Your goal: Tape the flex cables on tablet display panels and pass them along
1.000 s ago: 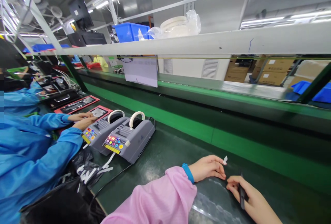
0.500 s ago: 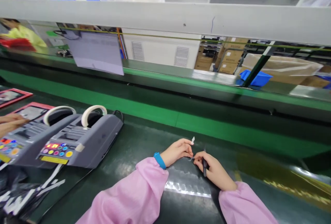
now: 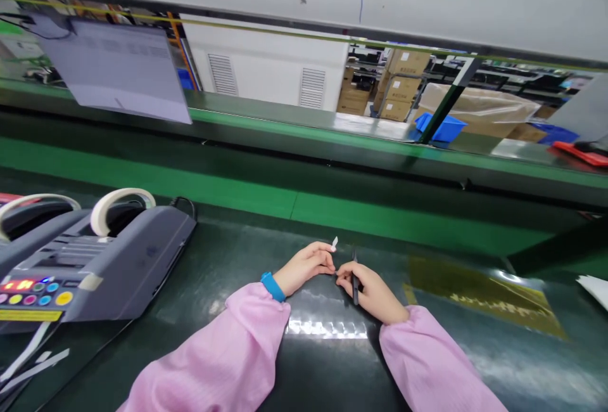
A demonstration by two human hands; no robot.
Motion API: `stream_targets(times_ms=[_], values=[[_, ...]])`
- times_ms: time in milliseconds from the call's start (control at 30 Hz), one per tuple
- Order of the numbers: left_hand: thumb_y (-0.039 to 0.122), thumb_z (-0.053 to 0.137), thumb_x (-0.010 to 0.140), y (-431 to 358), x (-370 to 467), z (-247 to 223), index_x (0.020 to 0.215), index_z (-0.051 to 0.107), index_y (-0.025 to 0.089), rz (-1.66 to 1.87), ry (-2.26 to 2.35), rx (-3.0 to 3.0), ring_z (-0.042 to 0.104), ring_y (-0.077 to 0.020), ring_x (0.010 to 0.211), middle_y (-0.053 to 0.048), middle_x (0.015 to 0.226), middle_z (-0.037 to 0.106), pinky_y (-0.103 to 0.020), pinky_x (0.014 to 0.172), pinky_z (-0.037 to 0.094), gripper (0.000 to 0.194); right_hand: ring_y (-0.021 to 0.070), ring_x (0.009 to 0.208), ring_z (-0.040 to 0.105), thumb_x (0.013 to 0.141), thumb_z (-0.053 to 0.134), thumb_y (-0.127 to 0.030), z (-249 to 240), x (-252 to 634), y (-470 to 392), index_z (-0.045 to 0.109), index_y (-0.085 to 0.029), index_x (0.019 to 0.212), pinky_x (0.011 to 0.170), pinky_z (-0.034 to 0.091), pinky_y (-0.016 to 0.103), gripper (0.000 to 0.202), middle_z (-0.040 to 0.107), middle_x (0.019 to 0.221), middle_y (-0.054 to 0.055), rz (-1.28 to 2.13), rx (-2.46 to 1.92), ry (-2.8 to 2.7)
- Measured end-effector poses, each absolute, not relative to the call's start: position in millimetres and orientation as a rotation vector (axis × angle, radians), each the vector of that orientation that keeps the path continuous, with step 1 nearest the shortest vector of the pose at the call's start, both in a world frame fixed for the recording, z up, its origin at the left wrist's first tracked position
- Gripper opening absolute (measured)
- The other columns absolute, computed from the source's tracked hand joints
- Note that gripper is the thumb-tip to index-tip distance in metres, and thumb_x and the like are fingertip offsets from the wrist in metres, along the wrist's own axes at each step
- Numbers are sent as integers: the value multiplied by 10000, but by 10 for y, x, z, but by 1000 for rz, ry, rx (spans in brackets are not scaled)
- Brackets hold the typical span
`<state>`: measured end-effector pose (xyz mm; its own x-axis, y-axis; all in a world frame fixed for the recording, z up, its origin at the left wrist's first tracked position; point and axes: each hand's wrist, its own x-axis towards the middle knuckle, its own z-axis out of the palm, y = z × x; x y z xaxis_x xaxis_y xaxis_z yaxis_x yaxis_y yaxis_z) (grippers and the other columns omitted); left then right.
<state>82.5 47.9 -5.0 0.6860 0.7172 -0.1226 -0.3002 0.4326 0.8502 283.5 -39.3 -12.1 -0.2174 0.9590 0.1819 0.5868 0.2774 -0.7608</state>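
- Pale, curling strips [image 3: 40, 371] lay at the far left, below a molded gray plastic machine [image 3: 137, 266] with round colored buttons and a smooth cream ring [image 3: 99, 217] standing upright on top.
- A flat, pale lilac sheet [image 3: 118, 70] hung behind, above the glossy dark green table [image 3: 218, 367].
- A soft, wrinkled pink sleeve [image 3: 228, 355] met a blue wristband [image 3: 273, 286] at the left hand [image 3: 304, 269]. Its forefinger reached out, a small white tab [image 3: 335, 243] of angular shape at the tip; whether the thumb and lower fingers pinched anything could not be told.
- A shiny clear strip [image 3: 327, 329], rippled in a ladder-like pattern, lay on the table between the forearms.
- The right hand [image 3: 373, 291] rested just beside the left, fingers curled tight around a slim, straight black tool [image 3: 354, 288], thumb and forefinger drawn together.
- Square-edged cardboard boxes [image 3: 401, 87] stood in the background; below, near the right forearm, lay a see-through amber film [image 3: 484, 288] with a ragged pale patch.
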Motion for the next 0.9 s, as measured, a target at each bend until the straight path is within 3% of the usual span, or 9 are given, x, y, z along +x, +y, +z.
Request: stream_targets(times_ms=[900], values=[[403,846,827,479,807,-25,1078,690,153,657,512,956,673,-164,857,-28,852,678,-370,961,518,387,200,845,667,976,585,-279,-147,2855,-376,653,-252,1045,785,526,313,101,714,926,42,755,-1349,-1882]])
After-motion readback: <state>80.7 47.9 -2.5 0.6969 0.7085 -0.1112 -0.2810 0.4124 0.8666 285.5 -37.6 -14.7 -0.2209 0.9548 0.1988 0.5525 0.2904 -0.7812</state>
